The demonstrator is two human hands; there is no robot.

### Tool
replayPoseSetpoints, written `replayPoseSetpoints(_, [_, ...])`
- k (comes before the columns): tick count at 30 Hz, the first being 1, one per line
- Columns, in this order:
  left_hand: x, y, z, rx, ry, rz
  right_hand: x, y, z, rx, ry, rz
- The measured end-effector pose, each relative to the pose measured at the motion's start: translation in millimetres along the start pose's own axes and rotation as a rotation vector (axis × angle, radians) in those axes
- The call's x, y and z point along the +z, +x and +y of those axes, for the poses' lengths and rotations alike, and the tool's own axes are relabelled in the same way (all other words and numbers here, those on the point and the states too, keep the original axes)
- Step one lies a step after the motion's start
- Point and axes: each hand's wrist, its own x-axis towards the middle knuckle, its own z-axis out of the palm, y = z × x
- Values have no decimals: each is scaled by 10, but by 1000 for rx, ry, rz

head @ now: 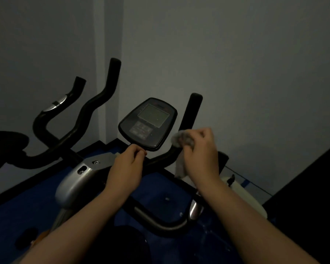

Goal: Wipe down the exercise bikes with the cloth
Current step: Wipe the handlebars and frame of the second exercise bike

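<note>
The right hand point(199, 149) grips a crumpled pale cloth point(181, 141) against the black curved handlebar point(160, 159); the left hand point(129, 164), fingers curled, pinches the rounded glossy console point(148, 123) at its lower edge.

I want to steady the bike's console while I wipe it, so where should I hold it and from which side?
Pinch the console at its lower rim, coming from below on the near side, where the left hand already sits. That rim tilts toward you and is bare, keeping fingers off the screen, while the right hand works the cloth.
</note>
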Motion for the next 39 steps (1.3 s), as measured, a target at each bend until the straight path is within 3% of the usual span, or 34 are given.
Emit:
replayPoseSetpoints(3, [-4,-12,-2,-12,-59,17,238,-337,-150,27,16,72])
replayPoseSetpoints(7, [-7,9,-20,-43,-155,32,277,-449,-183,-137,91,-127])
replayPoseSetpoints(12, [-4,7,-20,-63,-182,81,267,-214,-203,-20,-31,29])
replayPoseSetpoints(15, [-37,0,-14,-50,-223,101,442,-534,-427,-227,6,-189])
replayPoseSetpoints(17, [-57,8,11,-79,-307,143,320,-352,-322,-204,40,-264])
replayPoseSetpoints(19, [-57,10,28,-106,-381,160,168,-108,-140,-136,9,-130])
replayPoseSetpoints(21, [-18,12,53,-71,-322,119,113,-59,-41,-110,13,14])
replayPoseSetpoints(24, [61,127,160,6,-161,22,132,-80,-23,-151,88,-108])
replayPoseSetpoints(25, [96,188,214,16,-103,0,60,2,-36,-122,134,-80])
replayPoseSetpoints(28, [239,343,334,21,-17,-43,-242,475,-115,-38,278,323])
replayPoseSetpoints(30, [332,365,354,17,54,-55,-281,763,-208,3,391,442])
replayPoseSetpoints(35, [394,251,311,93,429,44,296,600,-149,251,417,503])
replayPoseSetpoints(39, [419,232,322,141,502,35,320,411,34,406,442,426])
